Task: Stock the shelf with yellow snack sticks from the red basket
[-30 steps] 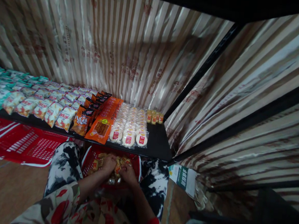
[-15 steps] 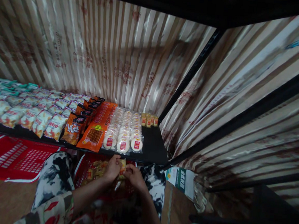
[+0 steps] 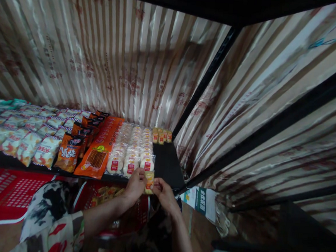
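Head view: what do the two hands have?

One small yellow packet (image 3: 149,182), held between them just below the middle of the frame. The left hand (image 3: 136,183) pinches its left edge, and the right hand (image 3: 165,193) has its fingertips drawn in narrow at the right edge.

Is the packet on the black shelf (image 3: 168,161)?

It shows against the shelf's front edge — whether it touches, I cannot tell. Its top comes right up to the nearest of the round white crackers (image 3: 132,154), which lie in three rows left of centre.

Any more like it?

A small cluster of yellow packets (image 3: 161,135) stands at the back of the shelf, right of the cracker rows. Others, dim and partly hidden by the left forearm, lie in the red basket (image 3: 141,213) at the lower middle.

And leftward along the shelf?

Beside the crackers lies a flat orange bag (image 3: 95,159), then orange-and-black bags (image 3: 68,153), then rows of white snack bags (image 3: 46,150), with green bags (image 3: 7,101) at the far left.

Behind it all?

Striped sheeting (image 3: 117,60) fills the upper frame, crossed by a slanting black post (image 3: 206,78) right of centre.
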Demonstrator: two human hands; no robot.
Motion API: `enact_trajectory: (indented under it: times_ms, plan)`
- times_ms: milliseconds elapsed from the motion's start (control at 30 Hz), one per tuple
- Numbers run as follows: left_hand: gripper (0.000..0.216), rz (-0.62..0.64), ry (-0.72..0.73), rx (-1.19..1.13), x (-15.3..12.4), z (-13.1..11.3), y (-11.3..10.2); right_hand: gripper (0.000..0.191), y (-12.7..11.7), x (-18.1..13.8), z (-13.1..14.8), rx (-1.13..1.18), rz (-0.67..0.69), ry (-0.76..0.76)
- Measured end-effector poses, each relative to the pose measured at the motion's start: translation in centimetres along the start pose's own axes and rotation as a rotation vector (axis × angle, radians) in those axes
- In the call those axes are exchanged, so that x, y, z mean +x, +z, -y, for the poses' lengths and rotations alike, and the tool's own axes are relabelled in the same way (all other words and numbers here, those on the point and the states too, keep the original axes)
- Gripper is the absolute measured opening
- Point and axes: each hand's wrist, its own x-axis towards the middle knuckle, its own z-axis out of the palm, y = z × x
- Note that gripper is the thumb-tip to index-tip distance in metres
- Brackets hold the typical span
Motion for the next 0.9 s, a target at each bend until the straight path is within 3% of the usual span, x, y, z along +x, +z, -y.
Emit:
enact_trajectory:
  times_ms: [267, 500, 733, 900]
  plan:
    - [0.025, 0.042, 0.099, 0.194, 1.7, -2.0, 3.2, 0.033, -3.8, 2.2, 0.7, -0.019, -0.141, -0.068]
    - [0.029, 0.155, 0.058, 0.104, 3.9, -3.7, 6.8, 0.031, -5.7, 4.8, -0.6, -0.094, -0.343, -0.131]
    - [0.024, 0.129, 0.011, 0.181, 5.7, -4.8, 8.9, 0.035, -6.4, 6.6, -0.8, -0.406, -0.554, -0.107]
    - [0.021, 0.121, -0.056, 0.197, 7.1, -6.2, 10.4, 0.037, -6.8, 9.1, -1.3, -0.533, -0.618, -0.088]
